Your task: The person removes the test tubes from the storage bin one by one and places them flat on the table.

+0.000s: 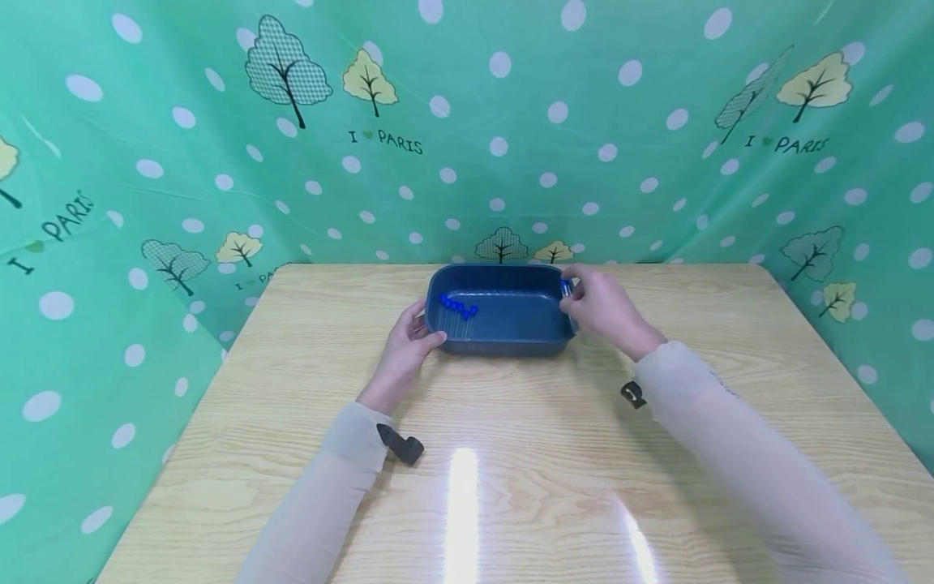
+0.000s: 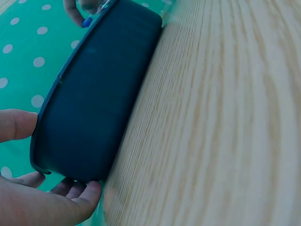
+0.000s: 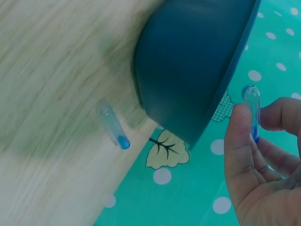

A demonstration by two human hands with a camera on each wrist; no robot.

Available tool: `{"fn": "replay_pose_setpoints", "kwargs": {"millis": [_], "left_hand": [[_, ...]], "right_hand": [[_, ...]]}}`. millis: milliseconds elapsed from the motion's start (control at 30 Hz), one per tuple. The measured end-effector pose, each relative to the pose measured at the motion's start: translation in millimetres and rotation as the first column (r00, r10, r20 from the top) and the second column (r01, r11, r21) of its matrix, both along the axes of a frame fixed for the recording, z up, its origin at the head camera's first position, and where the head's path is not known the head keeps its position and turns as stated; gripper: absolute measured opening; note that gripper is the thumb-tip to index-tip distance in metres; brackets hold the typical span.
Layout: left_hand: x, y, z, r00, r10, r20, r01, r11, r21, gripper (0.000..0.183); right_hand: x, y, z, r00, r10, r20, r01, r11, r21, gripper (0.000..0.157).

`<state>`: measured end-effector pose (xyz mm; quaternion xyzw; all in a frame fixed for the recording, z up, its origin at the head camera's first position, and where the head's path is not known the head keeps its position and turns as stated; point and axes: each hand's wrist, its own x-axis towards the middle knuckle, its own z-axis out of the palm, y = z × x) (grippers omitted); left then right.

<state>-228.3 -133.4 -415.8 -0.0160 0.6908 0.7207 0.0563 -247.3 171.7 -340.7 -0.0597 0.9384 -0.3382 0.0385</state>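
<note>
A dark blue plastic basin (image 1: 511,347) stands on the table. My left hand (image 1: 405,347) grips its left end, thumb on the rim and fingers against the outer wall; the left wrist view shows the fingertips (image 2: 94,190) low on that wall. Over the basin's right end, my right hand (image 1: 601,308) pinches a small clear tube with a blue end (image 3: 254,110) between thumb and fingers. Inside the basin, at the left, lie several tubes with blue ends (image 1: 456,307) side by side. Another clear tube with a blue end (image 3: 114,126) lies on the table beside the basin.
The light wooden table (image 1: 540,462) reflects bright light streaks near its front. Behind it hangs a green dotted cloth (image 1: 496,113) with printed trees, close to the basin's far side. Black straps (image 1: 401,444) hang at both sleeve cuffs.
</note>
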Motion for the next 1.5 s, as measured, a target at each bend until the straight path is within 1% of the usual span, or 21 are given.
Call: {"fn": "replay_pose_setpoints", "kwargs": {"millis": [167, 567, 667, 767, 867, 967, 1200, 1333, 1500], "left_hand": [[0.5, -0.3, 0.2, 1.0, -0.006, -0.004, 0.006, 1.0, 0.007, 0.073], [-0.8, -2.9, -2.2, 1.0, -0.024, 0.0, 0.024, 1.0, 0.017, 0.074], [-1.2, -3.5, -1.1, 0.999, -0.035, 0.004, 0.035, 0.999, 0.023, 0.075], [0.6, -3.6, 4.2, 0.999, -0.043, 0.009, 0.042, 0.999, 0.013, 0.075], [6.4, -2.3, 14.4, 0.999, -0.045, 0.011, 0.045, 0.999, 0.0, 0.074], [11.8, -0.7, 22.0, 0.999, -0.046, 0.005, 0.046, 0.999, -0.009, 0.074], [-0.7, -2.4, -3.7, 1.0, -0.004, -0.001, 0.004, 0.999, -0.032, 0.073], [-0.3, -2.4, -3.7, 1.0, -0.009, -0.001, 0.008, 0.999, -0.034, 0.073], [-0.4, -2.0, -3.2, 1.0, -0.014, -0.011, 0.013, 1.0, -0.028, 0.073]], "right_hand": [[0.1, 7.1, 0.0, 1.0, -0.008, -0.022, 0.009, 1.0, 0.029, 0.047], [1.2, 24.2, -2.5, 0.999, -0.031, -0.013, 0.032, 0.999, 0.033, 0.046], [1.1, 27.6, -3.7, 0.999, -0.033, -0.005, 0.034, 0.999, 0.039, 0.046], [0.6, 31.0, -5.6, 0.999, -0.039, 0.006, 0.039, 0.998, 0.043, 0.046], [-0.9, 34.5, -8.4, 0.999, -0.044, 0.012, 0.043, 0.998, 0.054, 0.044], [-2.6, 38.4, -12.5, 0.999, -0.043, 0.017, 0.042, 0.997, 0.068, 0.042], [-6.4, 43.3, -20.5, 0.998, -0.05, 0.033, 0.047, 0.996, 0.075, 0.043], [-8.8, 46.2, -25.6, 0.997, -0.061, 0.045, 0.057, 0.995, 0.086, 0.043], [-11.8, 49.9, -32.6, 0.995, -0.077, 0.063, 0.068, 0.989, 0.13, 0.043]]}}
